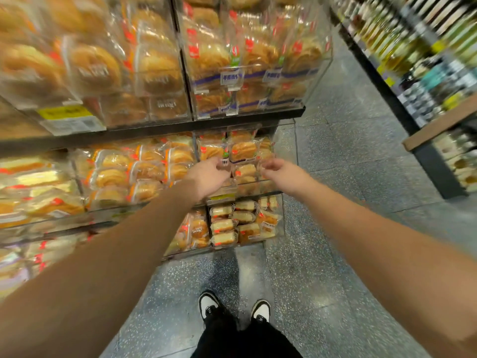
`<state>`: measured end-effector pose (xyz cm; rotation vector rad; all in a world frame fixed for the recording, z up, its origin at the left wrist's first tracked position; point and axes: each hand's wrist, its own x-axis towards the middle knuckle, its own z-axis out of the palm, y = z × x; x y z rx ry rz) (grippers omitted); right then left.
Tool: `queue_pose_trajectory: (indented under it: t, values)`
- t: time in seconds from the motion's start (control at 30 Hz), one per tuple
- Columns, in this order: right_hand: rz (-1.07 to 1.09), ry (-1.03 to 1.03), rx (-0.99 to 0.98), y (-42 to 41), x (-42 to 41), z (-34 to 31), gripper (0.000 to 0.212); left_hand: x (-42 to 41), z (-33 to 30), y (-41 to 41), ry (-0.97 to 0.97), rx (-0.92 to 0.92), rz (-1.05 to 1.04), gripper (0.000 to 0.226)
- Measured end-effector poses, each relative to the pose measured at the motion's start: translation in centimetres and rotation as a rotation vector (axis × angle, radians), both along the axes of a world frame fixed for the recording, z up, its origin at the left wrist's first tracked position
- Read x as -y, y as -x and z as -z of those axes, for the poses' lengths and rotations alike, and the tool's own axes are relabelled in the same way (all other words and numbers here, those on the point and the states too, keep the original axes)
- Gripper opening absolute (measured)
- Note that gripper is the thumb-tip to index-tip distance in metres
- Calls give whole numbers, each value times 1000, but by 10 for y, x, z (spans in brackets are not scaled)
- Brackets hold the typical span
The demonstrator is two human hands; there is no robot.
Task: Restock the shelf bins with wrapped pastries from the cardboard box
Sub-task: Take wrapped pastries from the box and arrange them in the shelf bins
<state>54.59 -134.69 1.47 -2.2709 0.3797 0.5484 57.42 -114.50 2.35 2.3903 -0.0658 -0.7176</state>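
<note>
Pastries in clear wrap fill the middle shelf bin [258, 187] straight ahead of you and below chest height, and both your hands are already at its open top. Your left hand [210, 177] reaches over the near rim with fingers bent down onto a wrapped pastry [242, 151]; motion blur keeps you from telling whether it grips the wrapper or only presses it. Your right hand [277, 167] hovers just beside it, to the right, fingers loosely curled and apparently holding nothing. The packs in this bin lie with their long sides running left to right, so anything you add should probably go in the same way. Your left hand is the nearer one to the stack. The cardboard box is not in view, so the next supply likely lies behind or beside you.
</note>
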Motion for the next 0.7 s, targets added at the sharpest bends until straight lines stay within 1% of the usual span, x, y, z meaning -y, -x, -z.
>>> queue_pose_trajectory:
  t: [0.07, 0.17, 0.27, 0.4, 0.57, 0.7]
  values:
    - [-21, -6, -6, 22, -9, -22, 33, -13, -17, 18, -4, 3, -8, 44]
    - [-36, -19, 0, 51, -26, -50, 29, -33, -40, 50, -18, 31, -67, 35]
    - [-123, 14, 22, 77, -45, -72, 31, -53, -58, 89, -75, 82, -114, 31]
    - [-359, 140, 78, 116, -72, -89, 39, -86, -70, 153, -224, 152, -129, 43]
    - [-661, 338, 177, 165, -112, -95, 50, -143, -76, 236, -397, 196, -122, 32]
    - [-852, 406, 186, 197, -160, -108, 48, -197, -84, 303, -425, 148, -197, 36]
